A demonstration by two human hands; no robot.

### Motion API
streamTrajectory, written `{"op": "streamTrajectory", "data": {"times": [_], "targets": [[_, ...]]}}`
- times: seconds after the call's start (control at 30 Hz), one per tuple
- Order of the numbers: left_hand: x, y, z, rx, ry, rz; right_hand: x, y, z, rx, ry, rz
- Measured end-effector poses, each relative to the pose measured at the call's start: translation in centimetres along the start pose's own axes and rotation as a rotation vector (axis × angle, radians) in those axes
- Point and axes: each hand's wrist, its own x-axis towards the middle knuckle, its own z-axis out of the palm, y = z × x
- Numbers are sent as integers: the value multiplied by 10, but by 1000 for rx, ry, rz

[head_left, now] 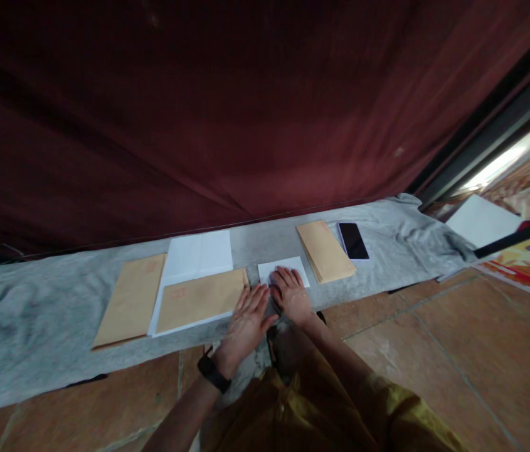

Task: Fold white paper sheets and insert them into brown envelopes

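My right hand (290, 294) lies flat on a folded sheet of white paper (276, 264), fingers stretched out and pressing on it. Just left of it, my left hand (249, 319) is flat too, its fingertips between the paper and the right end of a brown envelope (199, 300). That envelope rests on white sheets (201, 251), which show a crease. More brown envelopes (130, 298) lie further left. Right of the folded paper sits another stack of brown envelopes (325, 251).
A grey cloth (391, 238) covers the long narrow surface. On it, a dark-screened phone (354, 241) lies right of the envelope stack. Behind hangs a dark red curtain (246, 125). Tiled floor (415, 351) shows in front. A white box-like object (483, 220) stands at the far right.
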Motion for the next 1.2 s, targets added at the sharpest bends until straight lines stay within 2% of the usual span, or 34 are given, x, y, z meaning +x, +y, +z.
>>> {"op": "streamTrajectory", "data": {"times": [0.1,0.23,0.47,0.67,0.8,0.97,1.03,1.1,1.2], "targets": [[-2,32,26,20,54,-25,-1,4,-1,10,-1,-9],[-5,40,41,72,59,-70,-6,14,-3,12,23,-12],[-12,32,44,117,53,-89,-19,33,-13,12,44,27],[-8,39,42,84,45,-139,-31,44,-22,10,11,32],[3,48,38,17,29,-138,-32,43,-22,20,32,25],[9,54,38,16,2,-160,-26,29,-19,58,-10,-78],[6,49,34,20,5,-138,-26,25,-18,59,-17,-98],[1,34,25,27,21,-128,-28,25,-16,61,-7,-106],[-3,-8,1,51,5,-241,-30,27,-14,73,27,-110]]}}
